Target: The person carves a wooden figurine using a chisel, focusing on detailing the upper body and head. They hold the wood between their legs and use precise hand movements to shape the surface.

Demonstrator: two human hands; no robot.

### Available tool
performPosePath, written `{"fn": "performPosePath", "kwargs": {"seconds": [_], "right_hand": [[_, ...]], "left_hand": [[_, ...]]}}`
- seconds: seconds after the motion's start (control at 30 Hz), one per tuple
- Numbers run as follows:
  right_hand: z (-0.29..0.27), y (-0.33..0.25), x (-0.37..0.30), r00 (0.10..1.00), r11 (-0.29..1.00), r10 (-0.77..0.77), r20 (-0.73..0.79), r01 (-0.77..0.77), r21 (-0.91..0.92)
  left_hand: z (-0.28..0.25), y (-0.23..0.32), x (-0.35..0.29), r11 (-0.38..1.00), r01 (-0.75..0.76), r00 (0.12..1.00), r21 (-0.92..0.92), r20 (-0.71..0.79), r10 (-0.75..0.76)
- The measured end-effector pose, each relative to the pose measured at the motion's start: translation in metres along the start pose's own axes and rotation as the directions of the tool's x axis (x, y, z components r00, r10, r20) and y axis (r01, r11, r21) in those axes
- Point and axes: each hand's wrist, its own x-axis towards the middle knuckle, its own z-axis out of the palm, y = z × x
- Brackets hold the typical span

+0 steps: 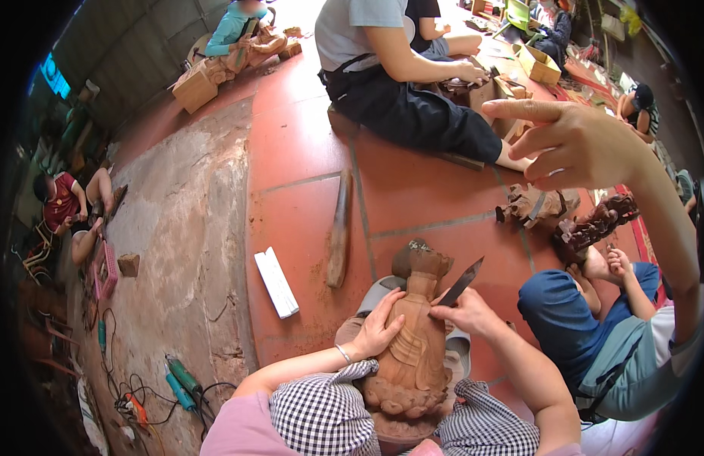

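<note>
A brown carved wooden statue (412, 346) with draped robe folds and a petalled base stands between my knees, its top pointing away from me. My left hand (378, 327) is laid round its left side, holding it. In my right hand (467, 310) is a knife (462, 281) with a dark, pointed blade. The fingers are closed round its lower end, near the statue's upper right side. The blade points up and to the right, and I cannot tell whether its edge touches the wood.
A wooden mallet (340, 228) and a white box (276, 283) lie on the red tiles ahead. At right, a co-worker's raised hand (568, 144) reaches across near another carving (595, 224). Another person (412, 99) sits ahead. Corded power tools (181, 384) lie at left.
</note>
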Motion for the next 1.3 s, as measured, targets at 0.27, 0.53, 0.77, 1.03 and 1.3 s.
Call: {"fn": "performPosePath", "kwargs": {"seconds": [0.27, 0.53, 0.77, 1.03, 1.3], "right_hand": [[0.008, 0.008, -0.009, 0.945, 0.953, -0.303, -0.123, 0.304, -0.012], [-0.01, 0.043, -0.023, 0.97, 0.975, 0.063, -0.234, -0.01, 0.223], [-0.006, 0.031, -0.036, 0.983, 0.96, -0.087, -0.164, 0.126, 0.248], [0.009, 0.009, -0.034, 0.972, 0.957, -0.235, -0.03, 0.226, -0.183], [0.001, 0.005, -0.022, 0.993, 0.988, -0.113, -0.044, 0.107, -0.114]], "left_hand": [[0.001, -0.007, -0.003, 0.996, 0.009, 1.0, 0.087, -0.029, -0.007], [0.001, 0.039, 0.021, 0.941, 0.003, 0.996, 0.338, 0.082, -0.032], [0.011, 0.015, 0.048, 0.954, 0.296, 0.954, -0.045, -0.038, -0.298], [0.01, -0.015, 0.019, 0.952, 0.263, 0.958, -0.154, -0.078, -0.278], [0.015, -0.02, 0.022, 0.952, 0.246, 0.96, -0.183, -0.092, -0.266]]}}
